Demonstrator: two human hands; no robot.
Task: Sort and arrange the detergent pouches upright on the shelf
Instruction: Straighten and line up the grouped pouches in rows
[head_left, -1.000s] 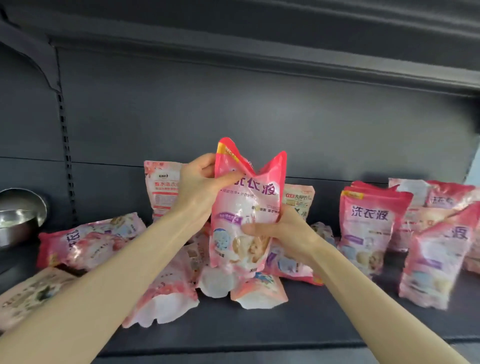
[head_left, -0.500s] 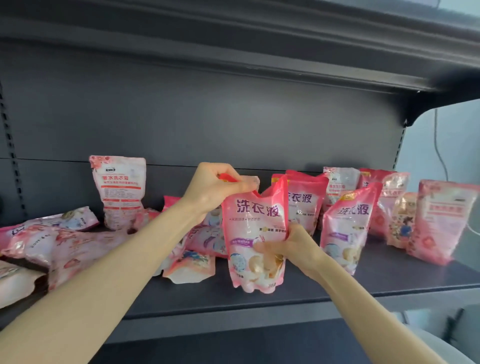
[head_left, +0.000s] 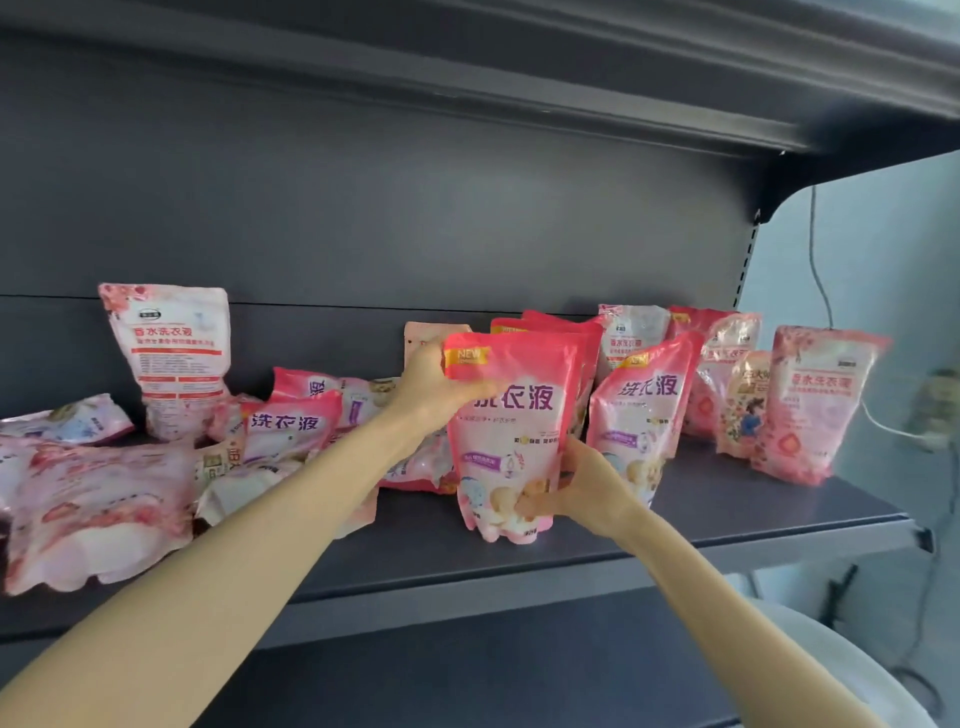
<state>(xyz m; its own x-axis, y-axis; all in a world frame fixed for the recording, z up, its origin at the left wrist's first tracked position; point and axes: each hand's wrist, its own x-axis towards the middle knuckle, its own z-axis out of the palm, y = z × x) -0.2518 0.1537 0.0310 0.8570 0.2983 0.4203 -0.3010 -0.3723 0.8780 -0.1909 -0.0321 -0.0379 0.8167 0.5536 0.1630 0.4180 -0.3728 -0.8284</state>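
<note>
The upper left corner of a pink pouch (head_left: 511, 426) is gripped by the curled fingers (head_left: 423, 359) of the left hand (head_left: 431, 389), with the thumb laid across its front just below a yellow "NEW" flash. Its lower right edge is gripped by the right hand (head_left: 582, 488), the thumb on the printed face and the fingers hidden behind.

The pouch is held upright at centre frame. It is glossy pink, with a red band along the top, large purple characters, a purple label and pale round figures toward the bottom. Its base is seen low over the dark shelf (head_left: 727, 512), near the front edge; whether it touches cannot be told.

Just right of it a like pouch (head_left: 641, 410) stands leaning, with more upright ones behind. At lower left a heap of pouches (head_left: 98, 509) is seen lying flat, and a pale pouch (head_left: 174, 358) is stood against the back panel at centre left.
</note>
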